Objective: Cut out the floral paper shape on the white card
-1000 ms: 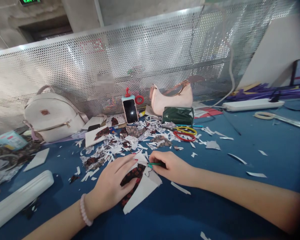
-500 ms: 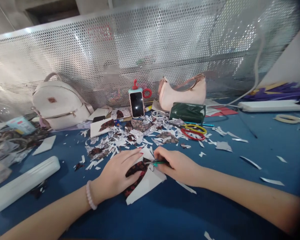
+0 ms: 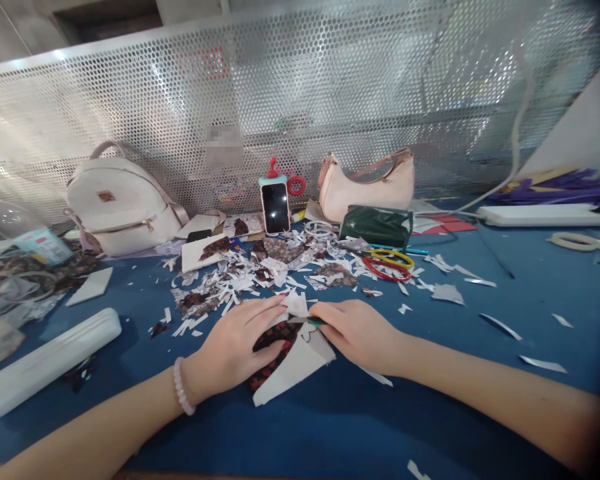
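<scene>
Bright overhead light, mesh glare, edges warped, corners blurred.

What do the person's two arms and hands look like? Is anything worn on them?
Both forearms are bare, with no sleeves in view. The left hand has a bracelet of pale pink beads at the wrist and red-painted fingernails. The right hand shows no bracelet, watch or ring; its nails are not visible.

I see a blue felt-covered table [image 3: 505, 313] backed by a shiny perforated metal screen [image 3: 130, 113], with grey concrete wall [image 3: 10, 27] above it.
</scene>
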Available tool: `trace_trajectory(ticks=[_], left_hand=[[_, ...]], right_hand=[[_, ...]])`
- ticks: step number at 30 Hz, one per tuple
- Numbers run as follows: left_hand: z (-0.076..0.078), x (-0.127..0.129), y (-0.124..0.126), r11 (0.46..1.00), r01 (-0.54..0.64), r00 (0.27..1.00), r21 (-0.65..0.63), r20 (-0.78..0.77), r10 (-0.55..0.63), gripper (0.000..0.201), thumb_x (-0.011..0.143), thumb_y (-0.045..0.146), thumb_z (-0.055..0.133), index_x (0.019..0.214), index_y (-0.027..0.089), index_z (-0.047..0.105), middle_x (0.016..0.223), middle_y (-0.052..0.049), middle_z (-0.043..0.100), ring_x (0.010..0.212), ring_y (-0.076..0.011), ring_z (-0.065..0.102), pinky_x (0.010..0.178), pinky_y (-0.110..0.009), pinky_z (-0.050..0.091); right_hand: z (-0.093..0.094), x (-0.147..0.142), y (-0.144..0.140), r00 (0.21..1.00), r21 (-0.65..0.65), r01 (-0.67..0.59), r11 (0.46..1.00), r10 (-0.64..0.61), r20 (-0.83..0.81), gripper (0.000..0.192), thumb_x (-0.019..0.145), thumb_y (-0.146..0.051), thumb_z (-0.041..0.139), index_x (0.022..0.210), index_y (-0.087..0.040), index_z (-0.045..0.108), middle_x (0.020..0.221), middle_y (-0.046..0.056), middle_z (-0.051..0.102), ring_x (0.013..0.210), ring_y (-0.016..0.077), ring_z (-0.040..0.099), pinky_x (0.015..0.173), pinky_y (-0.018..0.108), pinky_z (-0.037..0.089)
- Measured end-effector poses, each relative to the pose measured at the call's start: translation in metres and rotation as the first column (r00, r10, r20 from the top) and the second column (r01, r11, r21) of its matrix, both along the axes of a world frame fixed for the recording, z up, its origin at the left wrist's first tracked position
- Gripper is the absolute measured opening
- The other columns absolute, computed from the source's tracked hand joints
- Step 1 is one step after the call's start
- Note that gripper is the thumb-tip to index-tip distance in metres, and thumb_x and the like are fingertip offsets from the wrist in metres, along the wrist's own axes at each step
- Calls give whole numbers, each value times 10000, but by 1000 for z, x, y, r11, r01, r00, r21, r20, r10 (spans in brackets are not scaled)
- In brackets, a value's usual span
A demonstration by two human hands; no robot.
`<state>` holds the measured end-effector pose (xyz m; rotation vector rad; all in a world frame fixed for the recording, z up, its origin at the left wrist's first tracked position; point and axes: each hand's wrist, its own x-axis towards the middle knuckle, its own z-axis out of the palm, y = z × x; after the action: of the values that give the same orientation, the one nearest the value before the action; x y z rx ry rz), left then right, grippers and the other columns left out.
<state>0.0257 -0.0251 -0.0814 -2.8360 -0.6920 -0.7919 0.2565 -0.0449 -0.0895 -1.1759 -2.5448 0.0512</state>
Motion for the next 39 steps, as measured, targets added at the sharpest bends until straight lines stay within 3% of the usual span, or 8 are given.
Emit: trace_trajectory(ticks=[13,18,21,27,32,35,39], left_hand=[[1,-2,0,999,-14,996,-50,-88,10,312,868,273,458,1135,140,550,1264,-129,524,1111,-228,534,908,-389,478],[0,-2,5,992,-21,981,-126,-196,-5,308,868,277,455,1115,139,576,1274,-128,515,1098,-245,542,914,-418,466],[3,-4,11,981,-4,955,-195,-292,-54,283,863,274,466,1088,164,598,1260,-106,532,1085,-241,551,911,-407,468],[11,-8,12,975,93,922,-204,-351,-162,342,857,164,415,1167,197,556,1271,-58,529,1185,-229,461,1001,-430,382],[8,5,0,969,102,930,-226,-324,-173,351,883,229,401,1199,153,535,1295,-66,505,1210,-225,435,1017,-399,375],[6,11,-6,966,114,932,-233,-313,-185,348,886,240,407,1198,151,534,1271,-65,529,1186,-235,456,990,-407,400],[8,12,-6,957,137,940,-255,-272,-207,321,875,218,424,1165,185,558,1207,-53,582,1135,-219,499,961,-383,423]], right_hand=[[-2,0,0,997,51,-73,996,74,-19,177,829,-108,323,840,-170,489,686,50,594,534,147,490,509,255,233],[2,2,1,995,53,-101,994,101,1,208,829,-103,309,818,-175,504,682,56,598,564,161,524,518,255,279],[2,4,4,999,30,-39,999,38,35,202,829,-114,335,862,-176,525,751,58,628,612,168,565,533,253,321],[-4,18,25,973,-28,226,974,-224,55,231,827,-161,444,1044,-184,519,1001,63,641,828,216,614,644,292,435],[-4,54,56,942,94,335,937,-334,-30,239,874,-242,417,1059,-188,559,1080,76,608,940,223,579,757,333,451],[-6,74,68,921,190,376,907,-388,26,280,866,-249,423,1085,-135,557,1076,116,595,1001,259,533,816,383,424],[-10,82,71,905,260,385,885,-418,82,276,870,-233,379,1049,-153,573,1060,112,591,1005,252,516,782,388,420]])
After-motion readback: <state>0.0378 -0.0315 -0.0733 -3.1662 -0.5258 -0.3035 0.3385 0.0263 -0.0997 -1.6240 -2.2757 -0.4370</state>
